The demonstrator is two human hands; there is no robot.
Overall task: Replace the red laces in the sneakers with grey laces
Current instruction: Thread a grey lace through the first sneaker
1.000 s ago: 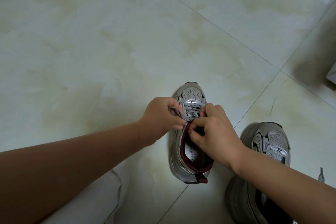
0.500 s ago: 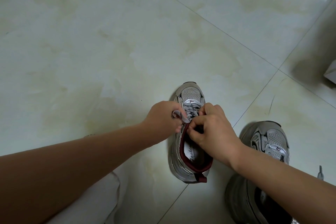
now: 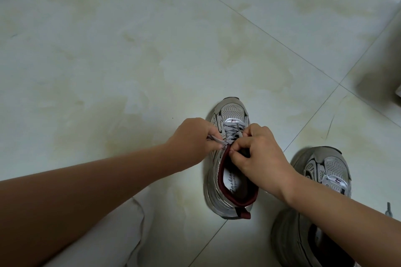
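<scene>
A grey and silver sneaker (image 3: pixel 232 112) with a dark red collar stands on the floor, toe pointing away from me. A grey patterned lace (image 3: pixel 230 133) runs through its upper eyelets. My left hand (image 3: pixel 191 141) pinches a loop of that lace at the shoe's left side. My right hand (image 3: pixel 258 156) curls over the tongue and pinches the lace near the top eyelets. A second sneaker (image 3: pixel 325 169) of the same kind stands to the right, partly hidden by my right forearm. No red lace is visible.
Pale tiled floor (image 3: pixel 130 50) stretches all round. My light trouser leg (image 3: pixel 104 234) lies at the lower left. A small grey lace tip (image 3: pixel 388 211) shows at the right edge. A dark shadowed object sits at the far right.
My left hand has drawn its end of the grey lace a little outward to the left. My right hand stays over the tongue with small finger shifts.
</scene>
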